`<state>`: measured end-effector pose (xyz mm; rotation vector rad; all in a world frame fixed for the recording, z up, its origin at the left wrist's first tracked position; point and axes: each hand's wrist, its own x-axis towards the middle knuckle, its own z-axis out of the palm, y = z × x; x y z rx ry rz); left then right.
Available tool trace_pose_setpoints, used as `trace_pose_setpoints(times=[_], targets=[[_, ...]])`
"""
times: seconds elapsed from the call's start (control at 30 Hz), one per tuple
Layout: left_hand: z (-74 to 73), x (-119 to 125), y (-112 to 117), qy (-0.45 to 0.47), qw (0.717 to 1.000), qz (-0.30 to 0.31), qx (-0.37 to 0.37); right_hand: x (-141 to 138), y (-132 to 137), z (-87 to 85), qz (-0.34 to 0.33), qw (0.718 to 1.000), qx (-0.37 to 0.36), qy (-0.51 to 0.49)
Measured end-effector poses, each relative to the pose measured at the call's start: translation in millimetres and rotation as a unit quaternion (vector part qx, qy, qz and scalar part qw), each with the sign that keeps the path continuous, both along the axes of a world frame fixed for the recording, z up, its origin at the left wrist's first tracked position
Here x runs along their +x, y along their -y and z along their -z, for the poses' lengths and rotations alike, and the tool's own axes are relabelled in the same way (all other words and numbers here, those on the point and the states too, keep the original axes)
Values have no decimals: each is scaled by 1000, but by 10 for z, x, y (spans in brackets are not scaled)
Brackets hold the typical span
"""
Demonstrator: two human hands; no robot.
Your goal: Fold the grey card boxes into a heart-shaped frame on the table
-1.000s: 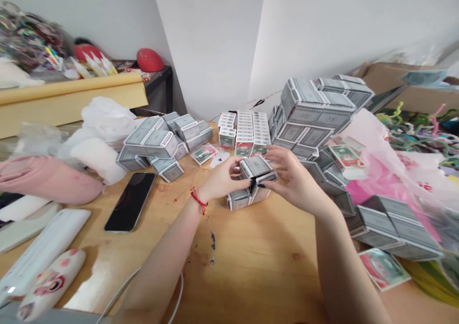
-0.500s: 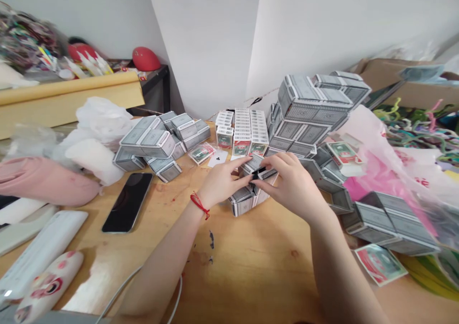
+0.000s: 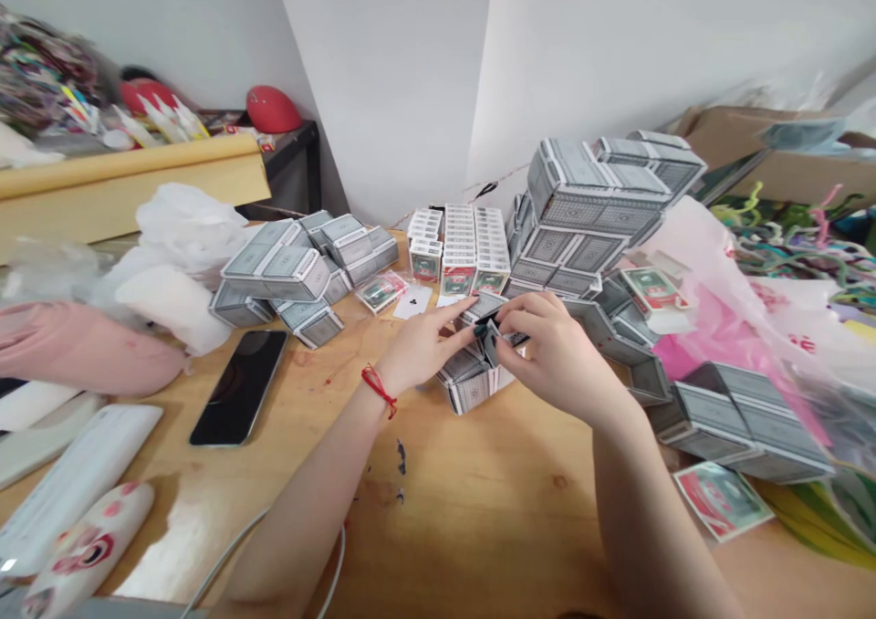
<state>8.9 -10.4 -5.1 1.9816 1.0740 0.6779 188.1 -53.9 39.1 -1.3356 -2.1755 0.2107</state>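
Between my hands on the wooden table sits a small block built of folded playing cards (image 3: 472, 393), patterned grey and white. My left hand (image 3: 419, 352), with a red string bracelet at the wrist, grips the block's left side between thumb and fingers. A grey-backed playing card (image 3: 491, 343) is pinched in my right hand (image 3: 547, 350), tilted over the block's upper part. The right fingertips are partly hidden behind that hand. Just beyond lies a loose ace of clubs (image 3: 411, 302), beside a clear-wrapped card deck (image 3: 381, 291).
Stacked card blocks stand at right (image 3: 581, 213) and left (image 3: 274, 267). Rows of boxed decks (image 3: 457, 254) are at the back. A phone (image 3: 239, 389), a white cable (image 3: 233, 550) and a pink pouch (image 3: 82, 350) lie left. Another card block (image 3: 749, 418) sits right, by a deck (image 3: 723, 500).
The card at my right fingers has tilted up and shows more of its grey face. My left hand keeps its place on the block. The whole view has shifted slightly.
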Motion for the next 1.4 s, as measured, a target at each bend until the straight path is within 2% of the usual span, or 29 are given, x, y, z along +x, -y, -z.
trace_pose_setpoints(times=[0.33, 0.83, 1.0, 1.4], targets=[[38, 28, -10, 15, 1000, -17, -19, 11, 29, -55, -16, 997, -48, -54], [73, 56, -22, 43, 998, -38, -40, 3, 87, -130, -25, 996, -45, -72], [72, 63, -23, 60, 996, -37, -60, 6, 70, -121, -34, 995, -37, -82], [95, 87, -18, 47, 998, -29, -31, -12, 22, -41, -22, 996, -36, -83]])
